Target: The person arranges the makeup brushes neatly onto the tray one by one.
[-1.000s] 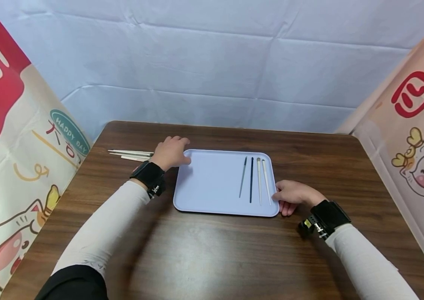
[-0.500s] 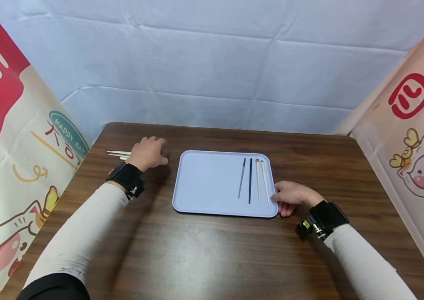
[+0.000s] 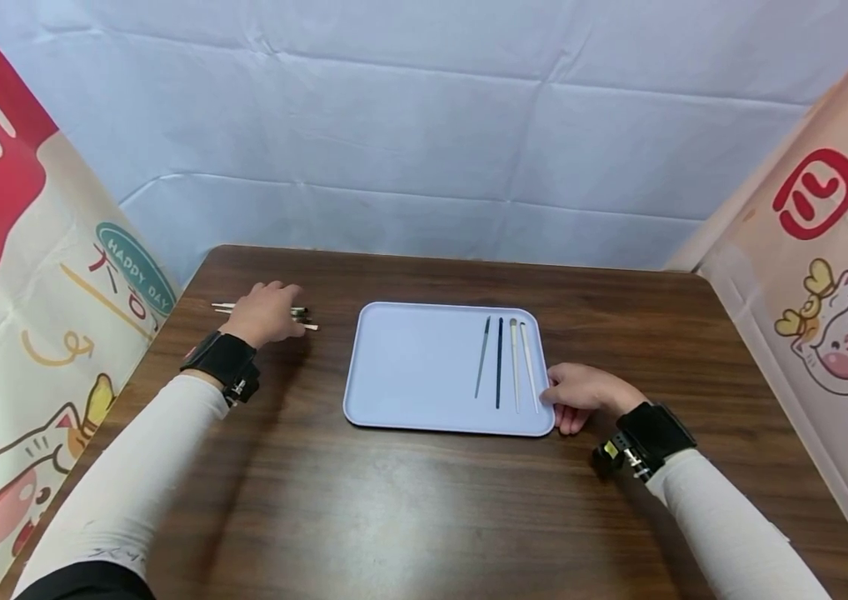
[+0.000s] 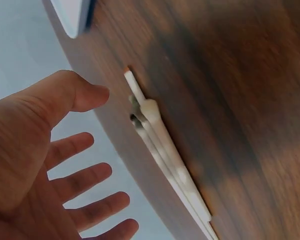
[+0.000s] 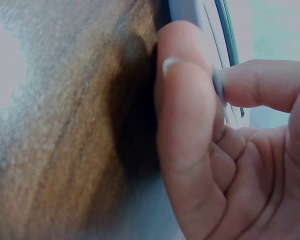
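Observation:
My left hand (image 3: 266, 312) hovers with fingers spread over a small bundle of pale-handled paintbrushes (image 4: 172, 155) at the table's left side. In the left wrist view thumb and fingers are apart from the brushes, with nothing between them. At the right, my right hand (image 3: 589, 392) pinches the near right edge of a pale blue-white tray (image 3: 416, 367), thumb at the rim and fingers curled beneath it. On the tray's right half lie several slim brushes side by side: a dark green one (image 3: 482, 358), a black one (image 3: 500, 362) and pale ones (image 3: 516, 367).
The brown wooden table (image 3: 394, 508) carries the tray near its middle. A pale cloth (image 3: 424, 150) hangs behind its far edge. Printed cartoon sheets hang at the left (image 3: 42, 450) and right (image 3: 844, 358).
My left hand has moved left, from the tray's far left corner to over the loose brushes, whose right ends now show past it. The right hand stays at the tray's edge.

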A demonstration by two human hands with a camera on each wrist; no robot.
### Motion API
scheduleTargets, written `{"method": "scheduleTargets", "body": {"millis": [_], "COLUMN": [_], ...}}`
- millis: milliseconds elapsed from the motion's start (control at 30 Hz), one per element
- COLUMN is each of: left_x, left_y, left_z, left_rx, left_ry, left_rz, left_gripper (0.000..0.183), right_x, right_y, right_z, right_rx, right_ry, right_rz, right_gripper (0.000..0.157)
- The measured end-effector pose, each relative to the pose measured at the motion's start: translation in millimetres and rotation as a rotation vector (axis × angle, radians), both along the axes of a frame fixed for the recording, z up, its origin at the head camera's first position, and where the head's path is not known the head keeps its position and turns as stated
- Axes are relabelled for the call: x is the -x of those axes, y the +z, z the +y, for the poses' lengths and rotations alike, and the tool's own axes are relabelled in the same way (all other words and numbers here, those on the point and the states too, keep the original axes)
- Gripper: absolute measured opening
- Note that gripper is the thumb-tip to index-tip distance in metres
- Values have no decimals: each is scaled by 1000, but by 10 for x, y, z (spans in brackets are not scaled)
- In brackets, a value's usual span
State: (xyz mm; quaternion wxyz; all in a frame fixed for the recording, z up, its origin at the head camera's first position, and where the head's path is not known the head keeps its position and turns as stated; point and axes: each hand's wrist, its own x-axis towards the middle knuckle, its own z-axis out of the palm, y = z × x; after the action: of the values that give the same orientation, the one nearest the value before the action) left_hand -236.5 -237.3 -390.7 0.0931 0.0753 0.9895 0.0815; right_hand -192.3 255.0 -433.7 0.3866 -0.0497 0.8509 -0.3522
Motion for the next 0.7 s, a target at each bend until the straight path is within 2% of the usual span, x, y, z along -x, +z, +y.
{"method": "scheduleTargets", "body": {"millis": [367,700], "left_x": [-54,-74], "left_y": [-58,-124], "left_z": [-241,-375], "left_rx": [-10,-51], "left_ry": [5,-80], "left_rz": [-65,-84], "left_gripper": [68,64], "right_x": [1,-4], "right_y": [6,6], "right_z": [-3,-4], "right_rx": [-2,-11], "right_ry": [-4,-3], "right_rz": [-6,-3], "right_gripper": [7,8]}}
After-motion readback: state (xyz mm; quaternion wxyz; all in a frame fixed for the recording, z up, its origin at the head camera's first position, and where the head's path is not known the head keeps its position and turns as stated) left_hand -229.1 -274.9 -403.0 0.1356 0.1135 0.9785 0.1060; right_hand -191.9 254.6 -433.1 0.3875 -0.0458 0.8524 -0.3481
